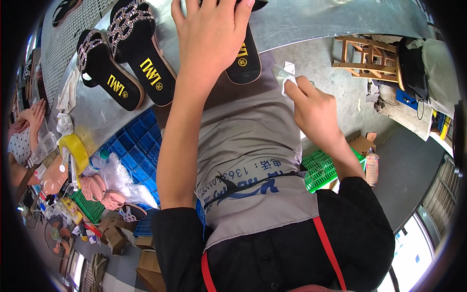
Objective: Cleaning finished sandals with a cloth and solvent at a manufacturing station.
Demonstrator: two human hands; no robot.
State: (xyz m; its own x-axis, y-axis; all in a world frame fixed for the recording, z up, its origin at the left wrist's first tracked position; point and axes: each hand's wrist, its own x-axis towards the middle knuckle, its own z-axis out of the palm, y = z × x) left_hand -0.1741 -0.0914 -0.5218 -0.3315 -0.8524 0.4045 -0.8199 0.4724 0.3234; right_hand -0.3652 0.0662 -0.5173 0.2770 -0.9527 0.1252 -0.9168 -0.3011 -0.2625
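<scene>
My left hand lies over the front of a black slide sandal with gold print on its insole. The thumb presses by the strap; the other fingertips run out of the top edge. This sandal's heel points toward my grey apron. Out to the right, my right hand is closed on a crumpled white cloth, apart from the sandal. Left of my left forearm, two more black sandals with rhinestone straps, a nearer-centre one and an outer one, rest side by side on the metal table.
The metal table spans the top. At its left corner are yellow tape and rags. Blue crates, pink sandals and boxes stand below. A wooden stool and green basket are right. Another person's hands show far left.
</scene>
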